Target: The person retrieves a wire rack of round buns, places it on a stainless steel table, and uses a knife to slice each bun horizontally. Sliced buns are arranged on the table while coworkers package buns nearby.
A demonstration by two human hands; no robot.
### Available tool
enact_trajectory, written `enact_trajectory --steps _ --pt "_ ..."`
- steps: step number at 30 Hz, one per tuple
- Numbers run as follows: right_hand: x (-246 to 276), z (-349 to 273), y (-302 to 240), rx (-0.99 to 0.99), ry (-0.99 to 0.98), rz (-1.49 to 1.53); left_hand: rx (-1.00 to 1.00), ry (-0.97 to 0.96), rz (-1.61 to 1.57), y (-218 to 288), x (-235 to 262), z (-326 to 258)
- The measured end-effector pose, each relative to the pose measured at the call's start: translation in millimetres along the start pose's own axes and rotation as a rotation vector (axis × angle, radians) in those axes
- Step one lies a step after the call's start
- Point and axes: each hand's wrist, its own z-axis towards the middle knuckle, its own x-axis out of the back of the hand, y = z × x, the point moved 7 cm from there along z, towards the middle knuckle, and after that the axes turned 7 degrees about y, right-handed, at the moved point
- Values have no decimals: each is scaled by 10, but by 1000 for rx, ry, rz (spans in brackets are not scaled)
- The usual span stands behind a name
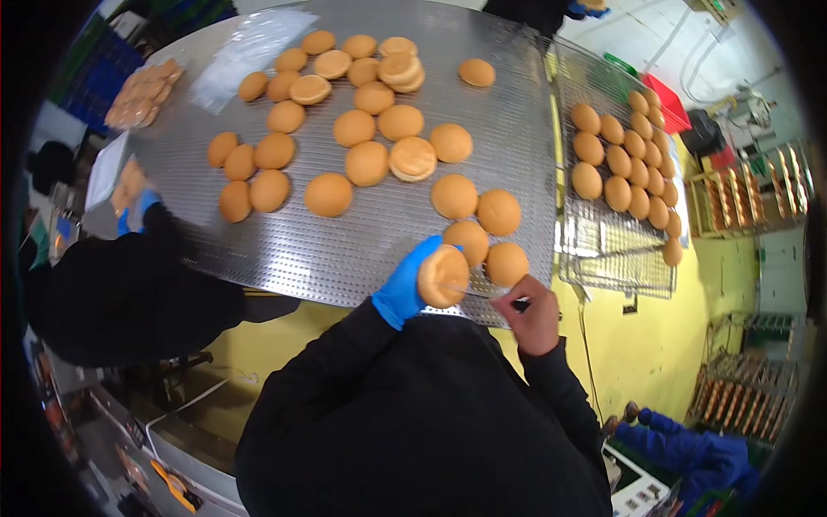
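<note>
My left hand [401,289], in a blue glove, grips a round bun [444,277] at the table's near edge, with its paler flat side turned up. Close to its right, my bare right hand [532,317] is closed in a pinch. A thin, pale, stick-like thing seems to run from those fingertips toward the bun; it is too fine to name. Just beyond both hands, several golden buns [500,212] lie dome up on the perforated metal table [284,241]. More buns [366,164] spread over its middle and far side, a few pale side up.
Right of the table stands a wire rack [603,269] carrying rows of buns [618,161]. Clear plastic bags [250,56] and a bagged pack of buns [145,93] lie far left. A gloved co-worker [129,284] stands at left, another person [525,15] at the far edge.
</note>
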Motion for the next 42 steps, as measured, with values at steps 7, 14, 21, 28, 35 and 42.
enact_trajectory --steps 7,14,21,28,35,42 --pt "499 -263 1459 -236 305 -45 -934 343 1574 887 125 -317" --pt "-89 -658 1729 -387 183 192 -1140 780 1674 2127 736 -394" --pt "-275 -580 1548 -399 14 151 -1065 1355 2053 2723 1328 -323" --pt "-101 -571 1611 -438 81 152 -1251 1419 1827 3452 1204 -252" --pt "-61 -470 1557 -487 41 110 -745 1814 1642 4413 1989 -402" --pt "-77 -358 1457 -555 27 88 -673 1773 1668 4333 2114 -326"
